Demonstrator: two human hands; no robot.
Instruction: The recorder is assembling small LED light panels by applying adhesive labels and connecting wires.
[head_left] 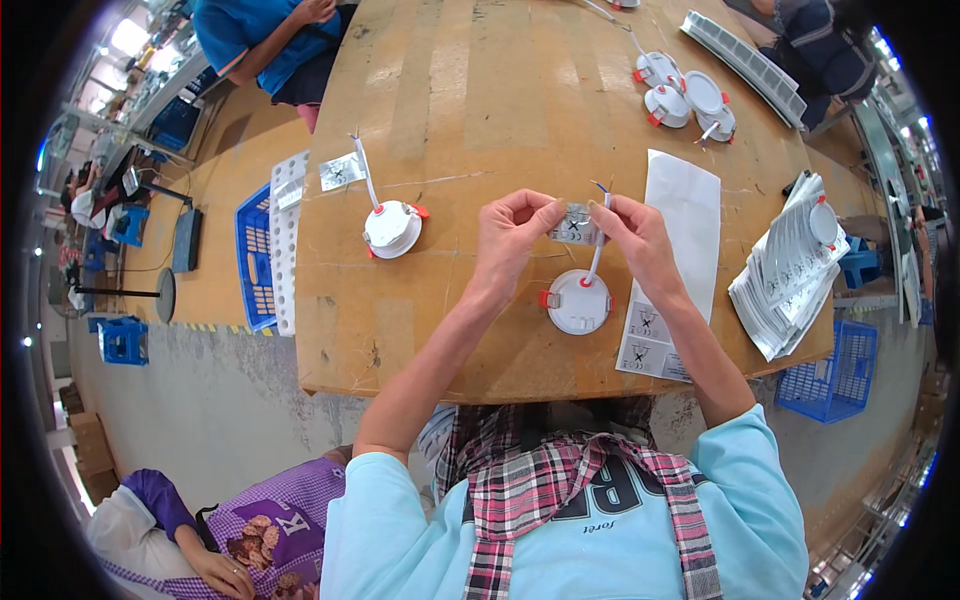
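Both my hands meet over the cardboard-topped table. My left hand (515,235) pinches the left end of a small silvery label (574,226). With thumb and fingers my right hand (640,240) grips the label's right end, where the white cable (597,255) runs. That cable rises from a round white downlight (580,305) with red clips, lying just below my hands. To the left sits another downlight (393,232), its cable pointing away beside a label (342,172). Next to my right forearm lies a white label sheet (685,200), with a few printed labels on its near end.
At right is a pile of label sheets (775,290) with a round white piece on top. Several downlights (668,105) cluster at far right, near a long white slotted strip (745,65). Blue crates (257,260) flank the table. Co-workers stand at far left and lower left.
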